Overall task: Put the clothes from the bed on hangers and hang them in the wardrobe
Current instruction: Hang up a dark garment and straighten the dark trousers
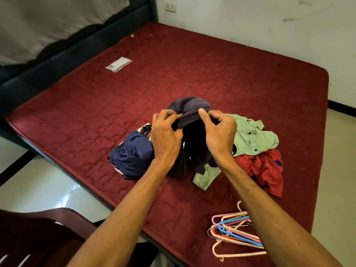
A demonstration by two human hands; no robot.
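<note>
- The left hand (166,132) had its fingers curled and gripped the upper fold of a dark grey garment (189,109), with the fingertips dug into the cloth.
- The right hand (219,132) pinched the same fold between thumb and curled fingers, just beside the left hand; the thumb lay on top of the fabric.
- The dark grey garment was held up above the bed (173,64), and its lower part hung down between the two wrists to the pile of clothes.
- A navy garment (133,155) lay crumpled to the left of the hands, on a patterned cloth (145,129).
- A light green shirt (254,138) lay to the right, touching a red garment (266,168) nearer the mattress edge.
- A bundle of plastic hangers (237,233), pink, cream and blue, lay on the near right corner of the bed, apart from the clothes.
- A small packet (118,64) lay far off near the headboard.
- The back of a dark wooden chair (38,228) stood at the lower left.
</note>
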